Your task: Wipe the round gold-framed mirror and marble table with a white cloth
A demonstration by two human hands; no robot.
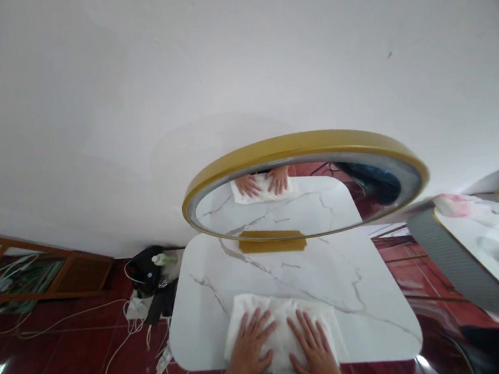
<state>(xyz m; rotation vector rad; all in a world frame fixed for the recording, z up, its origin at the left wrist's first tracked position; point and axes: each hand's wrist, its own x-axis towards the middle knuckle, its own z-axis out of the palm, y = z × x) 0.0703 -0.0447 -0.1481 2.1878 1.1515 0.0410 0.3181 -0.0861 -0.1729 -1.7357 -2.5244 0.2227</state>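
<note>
A white cloth [281, 310] lies flat at the near edge of a white marble-patterned table [359, 317]. On its left part rests my left hand [251, 348], palm down with the fingers spread. My right hand [313, 348] presses flat on the right part, its fingers also apart. Beyond the cloth, an oval mirror [278, 208] with a gold frame stands on a gold base [272, 242] at the back of the table. Both hands and the cloth show in its reflection.
To the right is a second table with a grey side [441, 251], a pinkish-white cloth [456, 205] on it. At left, a black bag [145, 270], a power strip [164, 360] and loose cables lie on the red floor [73, 368]. A wooden cabinet [84, 276] stands by the wall.
</note>
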